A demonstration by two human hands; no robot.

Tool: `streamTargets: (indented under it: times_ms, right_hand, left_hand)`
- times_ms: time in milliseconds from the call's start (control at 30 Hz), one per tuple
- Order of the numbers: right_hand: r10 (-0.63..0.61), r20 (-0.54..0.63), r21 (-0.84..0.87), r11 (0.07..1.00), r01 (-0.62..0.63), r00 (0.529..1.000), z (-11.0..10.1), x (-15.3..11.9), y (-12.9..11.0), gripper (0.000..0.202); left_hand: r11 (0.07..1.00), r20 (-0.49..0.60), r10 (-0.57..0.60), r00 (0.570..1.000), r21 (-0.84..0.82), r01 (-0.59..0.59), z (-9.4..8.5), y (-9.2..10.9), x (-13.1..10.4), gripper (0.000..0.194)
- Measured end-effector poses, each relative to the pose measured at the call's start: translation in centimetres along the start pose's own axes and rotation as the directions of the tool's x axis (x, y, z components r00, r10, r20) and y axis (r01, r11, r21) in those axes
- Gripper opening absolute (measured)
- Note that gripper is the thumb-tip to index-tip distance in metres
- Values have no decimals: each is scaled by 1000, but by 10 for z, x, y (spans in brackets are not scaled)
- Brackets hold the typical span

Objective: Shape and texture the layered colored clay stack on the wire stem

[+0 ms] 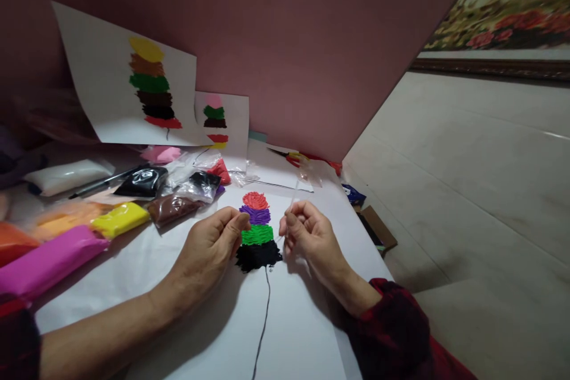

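Over a white sheet of paper point(303, 320), both my hands hover on either side of a stack of coloured clay bands. The stack has a red round top point(255, 200), a purple band point(258, 215), a green band point(258, 235) and a ragged black band point(257, 256). A dark drawn line point(268, 303) runs down from the black. My left hand point(211, 246) is closed in a pinch left of the stack; what is in its fingertips is hidden. My right hand point(312, 234) pinches a thin, clear stick point(294, 195) pointing upward.
Packs of modelling clay lie at left, among them magenta point(53, 261), yellow point(121, 221), brown point(173, 209), black point(143, 181) and white point(69, 177). Two sheets with coloured bands point(111, 95) lean on the wall. Scissors point(294, 158) lie at the back; a cardboard box point(377, 227) stands beyond the right edge.
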State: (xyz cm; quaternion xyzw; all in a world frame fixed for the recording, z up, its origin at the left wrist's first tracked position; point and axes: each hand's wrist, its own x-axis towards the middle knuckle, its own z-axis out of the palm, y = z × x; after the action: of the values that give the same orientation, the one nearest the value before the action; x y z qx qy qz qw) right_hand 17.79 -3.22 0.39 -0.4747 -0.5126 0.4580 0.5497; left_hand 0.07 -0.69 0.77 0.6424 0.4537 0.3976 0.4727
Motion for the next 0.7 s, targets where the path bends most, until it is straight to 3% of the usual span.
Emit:
streamTargets:
  times_ms: [167, 400, 700]
  right_hand:
    - [15, 27, -42, 999, -14, 1000, 1, -8, 6, 22]
    - [-70, 61, -141, 987, 78, 996, 0, -10, 13, 16]
    - [-10, 65, -61, 998, 14, 998, 2, -12, 13, 19]
  left_hand:
    - [999, -35, 21, 999, -28, -22, 0, -5, 3, 29]
    - [993, -31, -44, 999, -115, 40, 0, -9, 3, 25]
    - [981, 21, -93, 995, -167, 95, 0, -5, 3, 32]
